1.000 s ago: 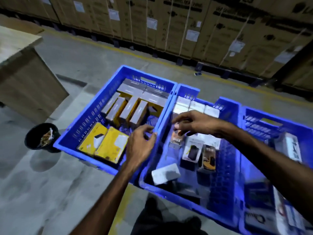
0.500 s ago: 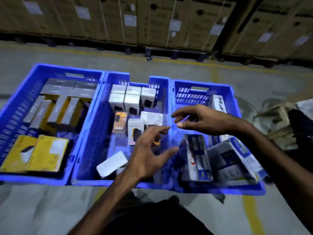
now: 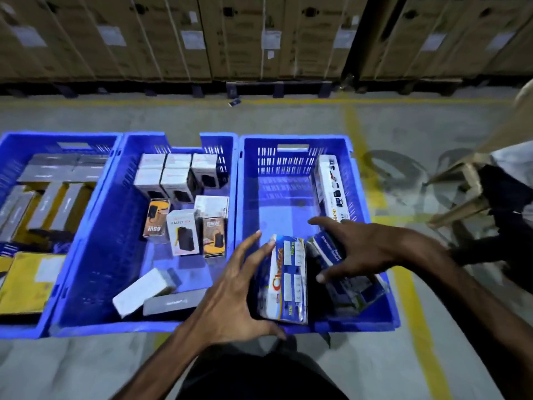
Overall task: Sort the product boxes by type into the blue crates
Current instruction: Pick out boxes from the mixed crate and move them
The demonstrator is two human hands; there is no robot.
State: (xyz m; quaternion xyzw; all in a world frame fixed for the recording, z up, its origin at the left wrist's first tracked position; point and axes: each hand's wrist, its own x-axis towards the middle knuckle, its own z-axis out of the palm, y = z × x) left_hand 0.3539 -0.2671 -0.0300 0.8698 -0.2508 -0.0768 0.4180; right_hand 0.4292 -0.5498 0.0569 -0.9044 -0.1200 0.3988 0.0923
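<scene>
Two hands work in the right crate [image 3: 297, 141]; the left hand [image 3: 230, 295], fingers spread, cups the near edge of the upright white "Choice" box [image 3: 285, 280] without closing on it; the right hand [image 3: 360, 252] lies open on the darker boxes [image 3: 349, 284] beside it; risk: the loosely supported box may tip or slide against its neighbours. Farther off, the middle crate [image 3: 178, 140] holds charger boxes [image 3: 183, 236]; the left crate [image 3: 57, 138] holds grey and yellow boxes [image 3: 31, 281].

I see a dim warehouse scene. The blue crates [image 3: 300, 157] glow oversaturated, brightest on the bare floor of the right one. Behind the crates, cardboard cartons [image 3: 236, 36] bend with wide-angle distortion. Print on the boxes inside the crates is soft; shadows are faint.
</scene>
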